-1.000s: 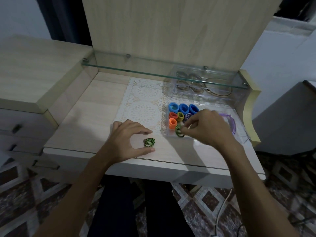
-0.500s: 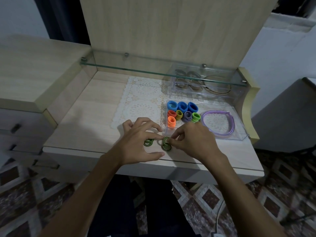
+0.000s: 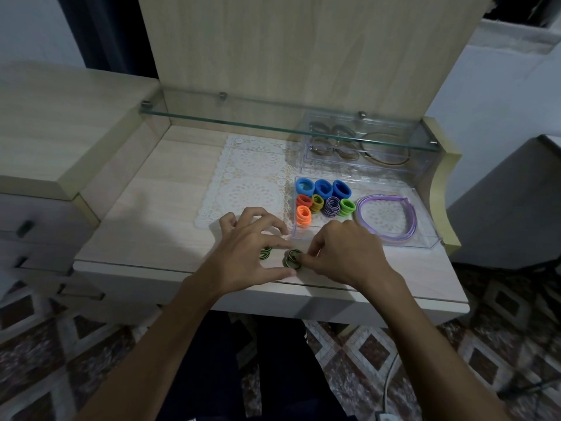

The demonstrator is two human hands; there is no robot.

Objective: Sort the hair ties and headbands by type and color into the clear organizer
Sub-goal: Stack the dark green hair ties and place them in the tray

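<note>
Green-black hair tie (image 3: 293,259) pinched by right hand (image 3: 343,253), no readable writing

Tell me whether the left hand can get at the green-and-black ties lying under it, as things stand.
Probably yes. The left hand hovers right over that small stack of ties on the desk, fingers spread, nothing between them. The right hand is busy pinching a separate bundle beside it, clear of the stack.
</note>
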